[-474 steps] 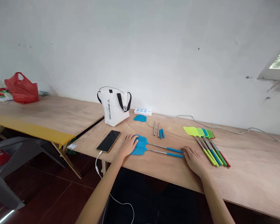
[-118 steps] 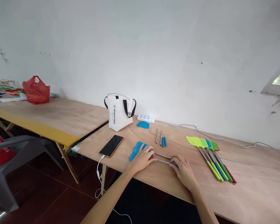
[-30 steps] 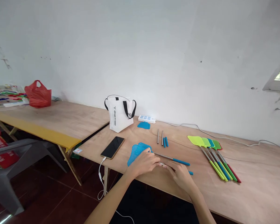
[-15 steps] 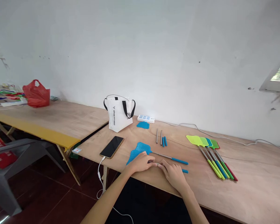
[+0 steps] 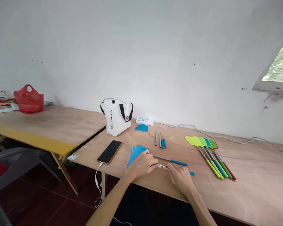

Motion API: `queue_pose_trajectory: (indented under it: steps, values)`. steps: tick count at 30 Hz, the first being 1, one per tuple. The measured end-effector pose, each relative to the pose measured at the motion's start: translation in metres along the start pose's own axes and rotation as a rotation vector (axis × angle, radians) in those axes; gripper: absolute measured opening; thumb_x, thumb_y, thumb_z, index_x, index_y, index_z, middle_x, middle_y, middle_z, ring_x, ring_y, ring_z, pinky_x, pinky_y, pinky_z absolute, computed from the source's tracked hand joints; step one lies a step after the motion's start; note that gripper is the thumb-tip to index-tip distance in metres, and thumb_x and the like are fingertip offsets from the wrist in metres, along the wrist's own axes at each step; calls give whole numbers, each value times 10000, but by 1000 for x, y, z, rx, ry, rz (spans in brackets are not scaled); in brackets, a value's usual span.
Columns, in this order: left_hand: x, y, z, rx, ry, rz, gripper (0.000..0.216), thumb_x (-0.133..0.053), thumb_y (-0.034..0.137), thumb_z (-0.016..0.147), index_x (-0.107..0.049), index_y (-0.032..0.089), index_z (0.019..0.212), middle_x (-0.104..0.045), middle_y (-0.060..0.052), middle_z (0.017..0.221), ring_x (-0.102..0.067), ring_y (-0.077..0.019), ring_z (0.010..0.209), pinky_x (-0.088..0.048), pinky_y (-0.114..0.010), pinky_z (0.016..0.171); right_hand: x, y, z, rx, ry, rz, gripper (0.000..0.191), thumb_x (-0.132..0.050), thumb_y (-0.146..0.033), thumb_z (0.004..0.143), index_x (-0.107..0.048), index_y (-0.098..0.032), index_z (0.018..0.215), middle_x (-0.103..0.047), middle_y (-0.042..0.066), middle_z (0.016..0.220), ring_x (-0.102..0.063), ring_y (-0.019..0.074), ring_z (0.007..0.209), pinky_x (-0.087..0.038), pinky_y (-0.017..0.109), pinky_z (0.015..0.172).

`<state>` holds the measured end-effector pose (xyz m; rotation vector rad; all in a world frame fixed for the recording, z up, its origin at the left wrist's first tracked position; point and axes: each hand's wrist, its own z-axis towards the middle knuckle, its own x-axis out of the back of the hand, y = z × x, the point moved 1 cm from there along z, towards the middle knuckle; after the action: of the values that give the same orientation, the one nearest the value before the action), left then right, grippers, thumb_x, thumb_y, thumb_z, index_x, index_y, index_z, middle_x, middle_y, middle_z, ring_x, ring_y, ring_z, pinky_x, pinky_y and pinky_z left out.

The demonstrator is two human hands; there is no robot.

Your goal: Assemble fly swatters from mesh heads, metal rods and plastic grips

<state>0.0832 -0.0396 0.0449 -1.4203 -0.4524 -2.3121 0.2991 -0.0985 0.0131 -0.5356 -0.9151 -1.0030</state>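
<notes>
Two blue fly swatters (image 5: 135, 153) with metal telescopic rods lie side by side near the table's front edge. My left hand (image 5: 143, 164) rests on the near swatter where the net meets the rod, fingers curled over it. My right hand (image 5: 179, 177) lies on the same swatter's rod, fingers pinched at the metal part (image 5: 162, 165); its blue handle tip (image 5: 191, 173) sticks out to the right. The far swatter's rod and blue handle (image 5: 178, 162) lie free just behind my hands.
A phone (image 5: 109, 147) on a white cable lies left of the swatters. Behind stand a white tote bag (image 5: 115, 117), a power strip (image 5: 144, 121), a loose blue net (image 5: 141, 127) and spare rods (image 5: 159, 139). Several green and blue swatters (image 5: 209, 150) lie at right. A red bag (image 5: 28, 99) sits far left.
Compared with a second ago my hands stay on the near swatter; the right hand has slid slightly along its rod. The camera view has shifted a little to the right.
</notes>
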Motion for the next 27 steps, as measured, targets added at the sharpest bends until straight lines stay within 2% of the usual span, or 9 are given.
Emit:
queue_pose_trajectory:
  steps: [2, 5, 8, 10, 19, 23, 27]
  values:
    - [9, -4, -1, -15, 50, 33, 456, -416, 444, 1080, -613, 187, 758, -674, -10, 705, -577, -160, 693, -354, -348, 805, 10, 18, -5, 22, 30, -2, 408, -332, -333, 1086, -676, -229, 894, -732, 38, 761, -672, 163, 682, -305, 253, 583]
    - [26, -22, -9, 24, 108, -7, 481, -405, 474, 1079, -632, 191, 763, -680, -3, 709, -559, -147, 669, -351, -342, 811, 24, 59, -21, 14, 103, 5, 389, -366, -352, 1072, -703, -231, 921, -750, 46, 793, -669, 157, 673, -349, 243, 596]
    - [41, -41, -20, 106, 125, -72, 492, -440, 499, 1062, -646, 201, 730, -666, 17, 673, -518, -137, 622, -351, -324, 774, 34, 97, -38, -18, 218, 15, 351, -448, -377, 1046, -727, -228, 893, -767, 54, 831, -675, 153, 675, -414, 240, 642]
    - [47, -46, -24, 145, 113, -83, 505, -456, 515, 1052, -647, 205, 702, -649, 21, 649, -491, -138, 602, -353, -318, 758, 37, 111, -46, -52, 242, 12, 353, -469, -407, 1035, -737, -236, 882, -770, 46, 827, -678, 155, 666, -435, 246, 641]
    - [46, -39, -19, 158, 94, -23, 513, -451, 540, 1047, -641, 199, 714, -641, 23, 655, -473, -127, 571, -353, -339, 819, 31, 114, -48, -254, 155, 171, 451, -465, -571, 990, -763, -259, 863, -778, 40, 854, -699, 184, 700, -498, 273, 671]
    - [43, -38, -20, 145, 81, 5, 505, -470, 532, 1043, -607, 194, 694, -598, 34, 614, -466, -124, 565, -345, -337, 820, 35, 115, -47, -380, -36, 320, 500, -470, -647, 953, -761, -254, 848, -728, 21, 714, -648, 186, 626, -475, 283, 614]
    - [42, -37, -21, 149, 68, 3, 486, -485, 531, 1037, -594, 199, 698, -563, 44, 583, -447, -128, 556, -351, -332, 819, 48, 108, -43, -398, -176, 446, 533, -485, -682, 925, -714, -233, 751, -688, 29, 687, -647, 211, 707, -469, 285, 657]
